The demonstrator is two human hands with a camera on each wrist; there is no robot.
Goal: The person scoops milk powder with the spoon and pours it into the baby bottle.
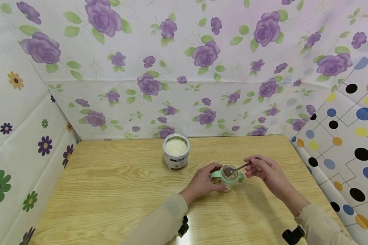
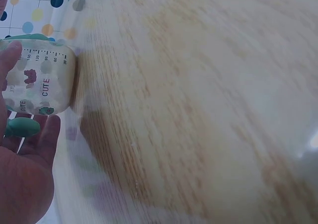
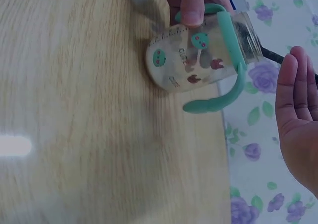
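A clear baby bottle with a mint-green collar and two curved side handles stands uncapped on the table. My left hand holds it by its near and left sides, with the thumb on the printed wall in the left wrist view. Measuring marks, the word CUTE and small cartoon figures decorate the bottle in the right wrist view. My right hand pinches the thin dark handle of a spoon. The spoon slants down into the bottle's open mouth, its bowl at the opening in the head view.
An open can filled with pale cream powder stands behind and left of the bottle. Flowered sheeting rises at the wooden table's back edge. A dotted sheet borders the right side.
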